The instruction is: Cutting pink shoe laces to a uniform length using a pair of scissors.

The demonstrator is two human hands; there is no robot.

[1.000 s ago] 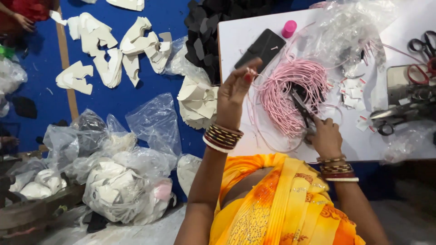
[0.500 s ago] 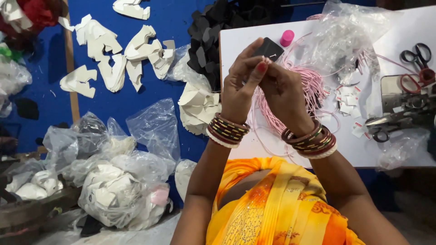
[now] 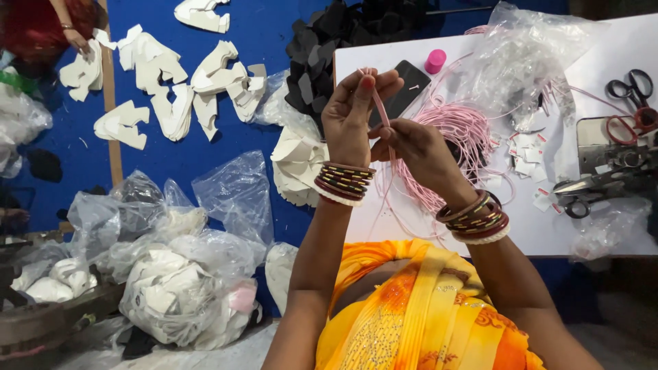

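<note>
Your left hand (image 3: 351, 113) pinches a pink cord (image 3: 378, 103) upright, fingers closed tight at its top end. Your right hand (image 3: 418, 147) grips the same cord lower down, just beside the pink cord bundle (image 3: 460, 133) on the white table (image 3: 548, 233), near the black phone (image 3: 403, 89).

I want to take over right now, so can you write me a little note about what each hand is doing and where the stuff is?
Left hand: raised over the white table, fingertips pinching the top of a pink cord.
Right hand: just below, gripping the same cord lower down.
Cord bundle: lies on the table behind the hands, beside a black phone and a pink cap.
Scissors: on the table's right side.
Done: one cord is held between both hands.
Left: the bundle is untouched on the table.
</note>
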